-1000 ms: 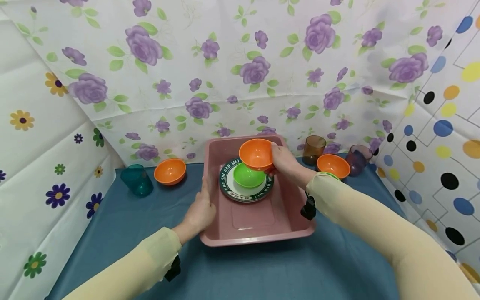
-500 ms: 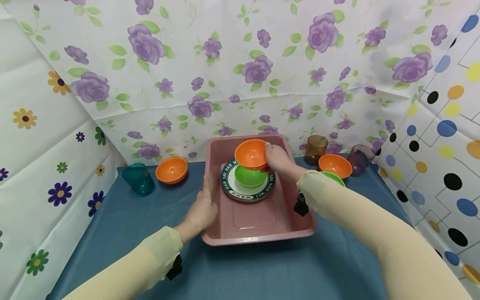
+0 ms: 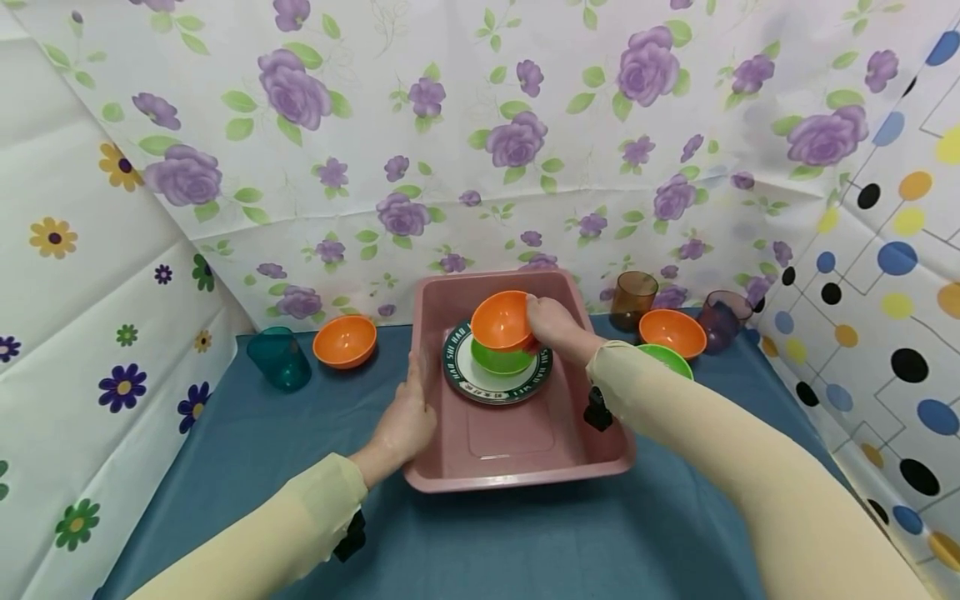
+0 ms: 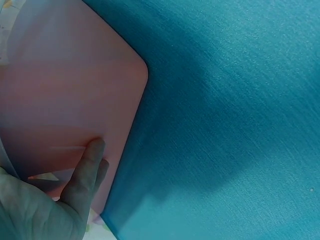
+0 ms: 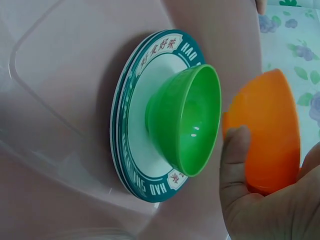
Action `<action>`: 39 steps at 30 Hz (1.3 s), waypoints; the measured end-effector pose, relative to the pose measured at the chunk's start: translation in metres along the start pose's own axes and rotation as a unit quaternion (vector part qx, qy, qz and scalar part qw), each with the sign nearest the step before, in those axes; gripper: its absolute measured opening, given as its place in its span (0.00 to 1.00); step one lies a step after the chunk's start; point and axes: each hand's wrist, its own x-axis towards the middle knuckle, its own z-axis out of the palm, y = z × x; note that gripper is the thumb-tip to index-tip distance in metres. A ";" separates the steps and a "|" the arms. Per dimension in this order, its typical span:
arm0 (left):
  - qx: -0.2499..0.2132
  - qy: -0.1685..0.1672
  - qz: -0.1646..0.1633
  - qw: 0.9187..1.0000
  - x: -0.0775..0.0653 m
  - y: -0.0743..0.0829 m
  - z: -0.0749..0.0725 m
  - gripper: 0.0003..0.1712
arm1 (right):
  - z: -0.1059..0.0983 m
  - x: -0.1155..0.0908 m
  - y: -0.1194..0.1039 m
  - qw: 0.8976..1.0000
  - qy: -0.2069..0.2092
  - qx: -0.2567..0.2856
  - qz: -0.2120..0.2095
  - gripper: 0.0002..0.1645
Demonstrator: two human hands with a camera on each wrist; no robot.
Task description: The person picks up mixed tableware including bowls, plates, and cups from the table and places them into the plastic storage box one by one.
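Note:
My right hand [image 3: 551, 323] pinches an orange bowl [image 3: 498, 321] by its right side, thumb on the outside. In the right wrist view the tilted orange bowl [image 5: 267, 132] is apart from a green bowl [image 5: 192, 122]. That green bowl stands upright on stacked green-rimmed plates [image 5: 145, 175]. The plates lie inside a pink basin [image 3: 517, 450], towards its back. My left hand [image 3: 405, 421] holds the basin's left side at the rim. From the left wrist, its fingers [image 4: 90, 162] lie against the basin's outer wall [image 4: 75, 90].
Left of the basin are a teal cup [image 3: 279, 358] and another orange bowl [image 3: 345, 342]. On the right stand a brown cup [image 3: 633, 300], an orange bowl [image 3: 672, 332], a purple cup [image 3: 723, 321] and a green bowl [image 3: 667, 358], partly hidden by my sleeve. Patterned cloth walls enclose the blue-covered table [image 3: 322, 433].
My right hand has brought the orange bowl slightly left and then down, nearer the green bowl. The left hand keeps its place on the basin.

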 end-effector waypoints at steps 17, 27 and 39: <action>-0.010 0.002 -0.001 1.000 -0.002 0.000 0.000 0.53 | -0.006 0.000 0.006 0.998 -0.019 -0.061 0.028 0.29; -0.008 0.002 -0.002 1.000 -0.002 0.001 0.001 0.52 | -0.007 0.005 0.012 0.996 -0.023 -0.083 0.013 0.24; -0.005 0.003 0.000 1.000 -0.001 0.000 0.001 0.52 | -0.007 0.007 0.014 0.994 -0.009 -0.104 0.009 0.18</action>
